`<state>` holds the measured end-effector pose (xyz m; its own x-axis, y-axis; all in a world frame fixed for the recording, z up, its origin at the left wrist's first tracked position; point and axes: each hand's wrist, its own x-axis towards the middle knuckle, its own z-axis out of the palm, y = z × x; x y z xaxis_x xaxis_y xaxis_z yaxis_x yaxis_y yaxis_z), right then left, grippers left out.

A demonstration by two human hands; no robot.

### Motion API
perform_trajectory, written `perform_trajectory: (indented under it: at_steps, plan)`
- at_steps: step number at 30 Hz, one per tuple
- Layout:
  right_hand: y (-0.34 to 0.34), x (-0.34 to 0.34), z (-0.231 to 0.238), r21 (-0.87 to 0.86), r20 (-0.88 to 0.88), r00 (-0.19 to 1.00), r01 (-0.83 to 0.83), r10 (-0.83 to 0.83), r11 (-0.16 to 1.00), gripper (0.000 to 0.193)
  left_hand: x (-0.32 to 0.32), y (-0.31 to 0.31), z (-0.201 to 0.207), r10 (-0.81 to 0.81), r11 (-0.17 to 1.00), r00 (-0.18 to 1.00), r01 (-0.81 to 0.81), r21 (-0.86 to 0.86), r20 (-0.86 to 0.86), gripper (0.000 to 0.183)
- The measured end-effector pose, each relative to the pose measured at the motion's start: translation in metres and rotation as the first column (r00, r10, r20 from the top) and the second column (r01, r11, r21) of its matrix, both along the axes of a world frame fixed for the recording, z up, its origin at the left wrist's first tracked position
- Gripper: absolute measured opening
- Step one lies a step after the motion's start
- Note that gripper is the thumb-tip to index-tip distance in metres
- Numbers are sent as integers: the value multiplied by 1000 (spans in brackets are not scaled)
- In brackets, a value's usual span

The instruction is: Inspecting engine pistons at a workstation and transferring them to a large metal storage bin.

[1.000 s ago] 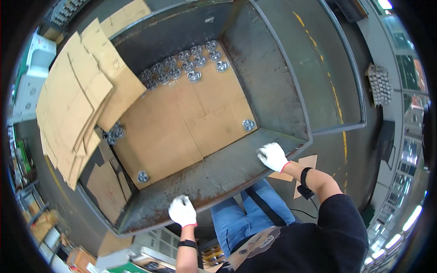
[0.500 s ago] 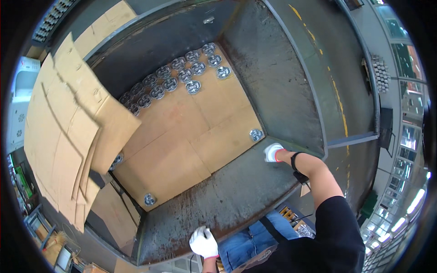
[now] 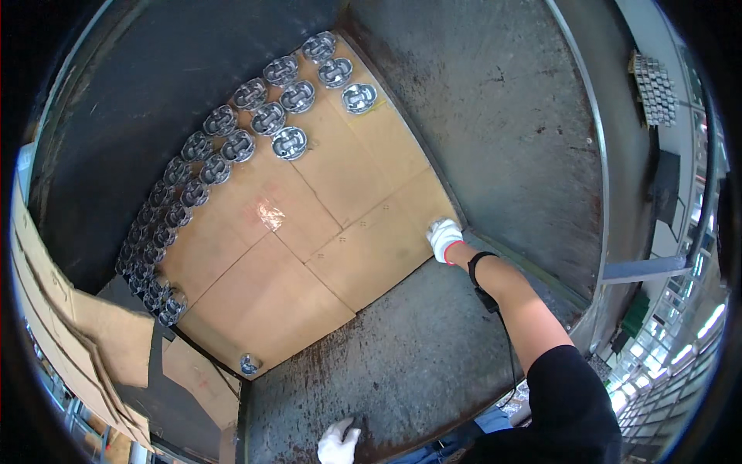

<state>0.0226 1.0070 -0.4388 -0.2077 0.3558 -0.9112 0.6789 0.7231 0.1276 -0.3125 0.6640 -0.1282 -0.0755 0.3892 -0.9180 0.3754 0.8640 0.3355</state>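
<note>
My right hand [image 3: 444,238], in a white glove, reaches down to the near right corner of the cardboard sheet [image 3: 332,240]. Its fingers close over a metal piston there, which the glove hides almost wholly. My left hand [image 3: 338,442], gloved in white too, rests at the near wall of the metal bin with thumb and fingers apart and nothing in it. Several silver pistons [image 3: 289,143] stand in rows along the far and left sides of the sheet. A single piston [image 3: 250,363] stands at the near left corner.
Dark, rust-stained steel walls [image 3: 495,124] enclose the cardboard on all sides. Bent cardboard sheets [image 3: 116,332] hang over the left wall. Outside on the right are a stack of metal parts [image 3: 654,89] and a grey rail [image 3: 645,267].
My right hand has moved from the near wall onto the corner piston, which it now covers. The view has leaned closer over the bin, showing more pistons at left.
</note>
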Motion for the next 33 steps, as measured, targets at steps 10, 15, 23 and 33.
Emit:
perform_trajectory:
  at_steps: [10,15,23,33]
  plan:
    - [6,2,10,232,-121,884,468,-452,853,38,-55,141,-114,-393,898,904,417,144,-168,36]
    - [3,12,4,298,3,683,697,-731,652,49,-81,202,-184,-438,836,817,524,166,-375,49]
    - [-4,48,-28,369,-151,522,818,-840,442,34,-91,285,-255,-143,899,890,299,318,-433,49]
    - [29,-48,-6,87,-364,597,786,-715,612,36,-94,304,-290,-151,933,877,279,228,-456,50]
